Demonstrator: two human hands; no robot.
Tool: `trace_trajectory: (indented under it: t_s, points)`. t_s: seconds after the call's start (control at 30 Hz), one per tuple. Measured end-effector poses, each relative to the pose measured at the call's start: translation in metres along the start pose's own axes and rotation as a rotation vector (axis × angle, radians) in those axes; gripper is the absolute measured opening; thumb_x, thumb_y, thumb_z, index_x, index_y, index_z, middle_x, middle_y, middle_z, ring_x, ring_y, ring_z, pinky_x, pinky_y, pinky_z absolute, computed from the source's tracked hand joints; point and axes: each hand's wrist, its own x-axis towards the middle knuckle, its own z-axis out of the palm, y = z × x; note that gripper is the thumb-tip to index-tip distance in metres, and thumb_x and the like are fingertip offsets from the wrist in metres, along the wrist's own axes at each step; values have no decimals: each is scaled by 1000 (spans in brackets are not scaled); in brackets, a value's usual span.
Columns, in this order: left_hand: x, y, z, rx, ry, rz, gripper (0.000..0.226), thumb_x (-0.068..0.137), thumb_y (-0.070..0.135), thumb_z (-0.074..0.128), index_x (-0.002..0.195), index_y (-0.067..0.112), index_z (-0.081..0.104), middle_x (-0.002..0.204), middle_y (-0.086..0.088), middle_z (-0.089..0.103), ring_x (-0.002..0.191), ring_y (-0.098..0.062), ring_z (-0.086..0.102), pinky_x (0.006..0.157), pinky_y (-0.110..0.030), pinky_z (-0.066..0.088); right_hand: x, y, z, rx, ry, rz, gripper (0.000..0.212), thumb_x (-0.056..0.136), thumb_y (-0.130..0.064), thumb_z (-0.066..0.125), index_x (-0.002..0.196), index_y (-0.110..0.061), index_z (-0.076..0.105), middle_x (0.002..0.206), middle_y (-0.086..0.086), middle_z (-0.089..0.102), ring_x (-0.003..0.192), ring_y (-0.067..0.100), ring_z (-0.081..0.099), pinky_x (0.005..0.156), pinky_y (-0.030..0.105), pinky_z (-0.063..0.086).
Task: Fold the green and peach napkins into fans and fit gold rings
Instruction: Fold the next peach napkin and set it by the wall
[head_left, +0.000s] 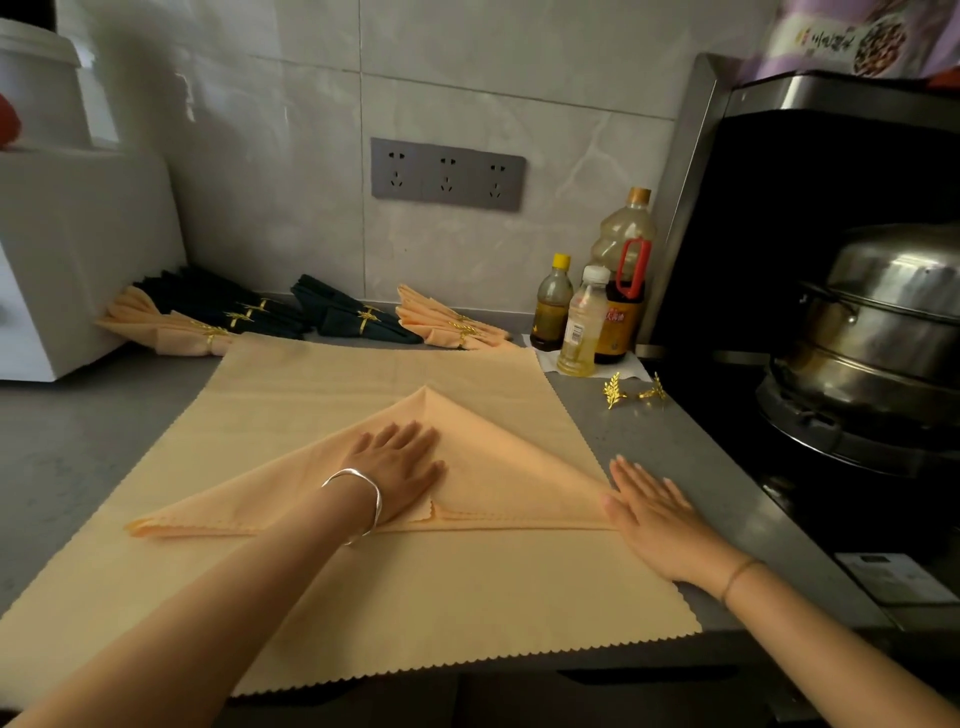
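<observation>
A peach napkin (483, 467) folded into a triangle lies on top of a larger flat peach napkin (457, 587) spread over the grey counter. My left hand (397, 467) presses flat on the middle of the triangle, fingers straight. My right hand (657, 512) lies flat at the triangle's right corner, partly on the counter. Two loose gold leaf rings (614, 391) (653, 392) sit on the counter to the right. Finished fans with gold rings lie along the wall: dark green ones (358, 317) (228, 301) and peach ones (447, 322) (166, 325).
Several oil and sauce bottles (584, 322) stand on white paper at the back right. A stove with a steel steamer pot (878, 322) fills the right side. A white appliance (62, 260) stands at the left. The counter's front edge runs under the flat napkin.
</observation>
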Motion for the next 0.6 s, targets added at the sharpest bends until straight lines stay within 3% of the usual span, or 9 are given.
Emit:
trace_trajectory:
  t_s: [0.17, 0.3, 0.4, 0.6]
  points:
    - [-36, 9, 1, -71, 14, 96, 55, 99, 51, 11, 151, 35, 8, 159, 9, 4, 147, -13, 3, 119, -32, 6, -16, -30, -13, 161, 0, -274, 51, 101, -44, 19, 148, -34, 4, 147, -28, -4, 133, -11, -8, 110, 14, -6]
    - [-78, 7, 0, -88, -36, 237, 96, 64, 82, -20, 148, 43, 2, 157, 17, 1, 146, -8, -1, 116, -27, -1, -22, -49, -13, 99, -61, -429, 59, 93, -58, 21, 148, -36, 12, 146, -30, 3, 136, -12, -1, 111, 14, -3]
    - [-97, 4, -6, -98, -79, 292, 115, 47, 88, -28, 148, 42, 3, 155, 22, 1, 144, -1, -2, 114, -21, -4, -21, -54, -15, 5, -26, -455, 68, 88, -66, 21, 148, -36, 15, 152, -25, 8, 137, -9, 4, 111, 14, 0]
    - [-102, 2, -2, -19, -32, 356, 104, 62, 81, -20, 151, 35, 7, 157, 18, 4, 145, -2, -2, 112, -18, -6, -16, -56, -22, 0, 25, -454, 47, 99, -35, 35, 145, -39, 28, 150, -26, 20, 136, -6, 17, 106, 10, 6]
